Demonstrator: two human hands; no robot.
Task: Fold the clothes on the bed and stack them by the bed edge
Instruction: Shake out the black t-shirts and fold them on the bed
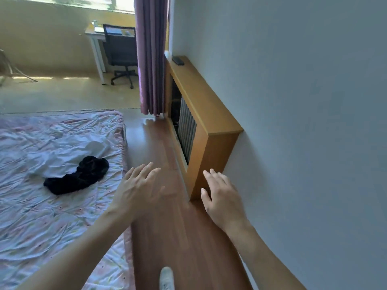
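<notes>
A crumpled black garment lies on the bed, near its right edge. Behind it a white garment lies rumpled on the pale pink patterned sheet. My left hand hovers over the bed's right edge, to the right of the black garment, fingers spread and holding nothing. Farther right, my right hand hangs over the wooden floor, empty with its fingers apart. Neither hand touches any clothing.
A strip of wooden floor runs between the bed and a wooden radiator cover against the white wall. A purple curtain hangs beyond it. A desk and office chair stand at the far end. My white shoe shows below.
</notes>
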